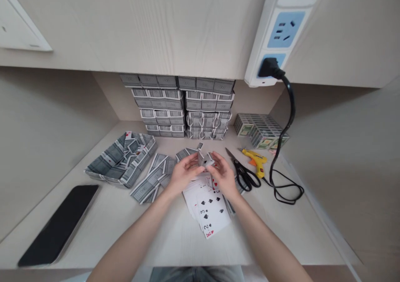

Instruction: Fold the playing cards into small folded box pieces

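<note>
Between my two hands is a playing card [206,160] with its sides bent up, a black spade showing on its face. My left hand [185,171] pinches its left side, and my right hand [223,173] grips the right side. Just below them lies a spread of face-up playing cards [211,209], spades and a red king among them. Left of my left hand are several folded cards [151,182] with grey patterned backs. Black-handled scissors [245,175] lie to the right of my right hand.
A yellow glue gun [258,161] has its black cord [289,182] looping up to a power strip [281,32]. A card-built box [137,165] holds folded pieces. Stacked card blocks [162,105] stand behind, more boxes [262,128] at right. A dark phone-like slab [59,225] lies front left.
</note>
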### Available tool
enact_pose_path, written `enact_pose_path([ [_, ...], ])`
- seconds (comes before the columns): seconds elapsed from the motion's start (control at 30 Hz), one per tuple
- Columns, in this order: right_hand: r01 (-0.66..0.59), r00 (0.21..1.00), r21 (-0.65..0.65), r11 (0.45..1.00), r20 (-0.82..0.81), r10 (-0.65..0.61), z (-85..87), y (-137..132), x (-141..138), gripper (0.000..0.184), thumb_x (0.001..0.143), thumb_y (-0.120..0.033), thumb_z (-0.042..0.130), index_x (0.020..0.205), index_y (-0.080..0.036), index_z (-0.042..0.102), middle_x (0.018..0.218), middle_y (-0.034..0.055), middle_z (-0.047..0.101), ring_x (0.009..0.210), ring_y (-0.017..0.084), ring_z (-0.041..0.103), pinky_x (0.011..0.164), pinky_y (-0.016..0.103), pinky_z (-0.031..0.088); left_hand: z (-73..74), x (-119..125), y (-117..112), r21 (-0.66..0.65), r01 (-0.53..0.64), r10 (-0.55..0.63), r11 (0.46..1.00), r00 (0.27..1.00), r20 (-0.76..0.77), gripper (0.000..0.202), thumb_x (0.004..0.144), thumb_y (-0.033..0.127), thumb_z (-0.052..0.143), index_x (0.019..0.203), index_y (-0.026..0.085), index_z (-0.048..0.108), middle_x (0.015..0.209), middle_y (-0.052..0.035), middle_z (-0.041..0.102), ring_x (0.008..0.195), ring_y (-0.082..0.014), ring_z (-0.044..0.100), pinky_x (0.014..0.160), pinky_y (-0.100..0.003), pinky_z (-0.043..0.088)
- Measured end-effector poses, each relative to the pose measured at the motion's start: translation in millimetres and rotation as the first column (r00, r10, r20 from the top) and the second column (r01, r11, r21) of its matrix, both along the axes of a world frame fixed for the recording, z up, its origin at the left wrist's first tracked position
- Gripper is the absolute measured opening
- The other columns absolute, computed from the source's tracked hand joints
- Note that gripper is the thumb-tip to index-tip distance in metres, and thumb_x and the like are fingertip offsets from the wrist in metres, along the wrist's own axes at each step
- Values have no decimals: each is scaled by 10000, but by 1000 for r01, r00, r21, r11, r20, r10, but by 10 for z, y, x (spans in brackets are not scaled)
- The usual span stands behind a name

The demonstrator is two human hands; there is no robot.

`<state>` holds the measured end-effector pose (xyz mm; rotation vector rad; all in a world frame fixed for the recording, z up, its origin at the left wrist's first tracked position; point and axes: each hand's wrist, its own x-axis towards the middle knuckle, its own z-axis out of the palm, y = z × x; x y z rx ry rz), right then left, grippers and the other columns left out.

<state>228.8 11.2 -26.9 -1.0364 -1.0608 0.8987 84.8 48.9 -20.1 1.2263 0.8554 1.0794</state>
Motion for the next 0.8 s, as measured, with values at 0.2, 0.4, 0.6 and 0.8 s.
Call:
enact_pose_path([
  [0.2,-76,972,-187,979,-232,31,43,18,4,424,652,-408,673,1001,-173,626,970,70,673,756,240,660,718,425,549,-186,-10,2,384,-37,165,923,938,-304,572,656,239,691,1194,246,497,1244,-81,506,1037,-211,566,900,-392,476],
  [0.4,-54,979,-258,965,-204,0,7,45,45,381,589,-364,723,905,-158,669,840,44,702,697,216,664,706,387,561,-181,-46,2,533,78,207,842,867,-454,544,719,185,623,1228,277,453,1251,-60,493,1109,-195,518,909,-350,474],
  [0.6,-50,974,-285,957,-224,-15,-74,77,59,328,555,-349,738,809,-151,675,757,30,701,667,210,661,702,387,563,-164,-59,-3,581,144,249,801,802,-544,568,718,129,599,1238,283,432,1263,-43,485,1158,-192,474,976,-379,412],
  [0.8,-68,975,-328,942,-221,-6,-42,66,58,354,529,-362,749,794,-144,663,720,23,696,627,200,660,688,372,564,-152,-54,-15,573,188,250,798,761,-598,557,715,122,585,1235,258,434,1271,-47,477,1173,-196,453,985,-383,397],
])
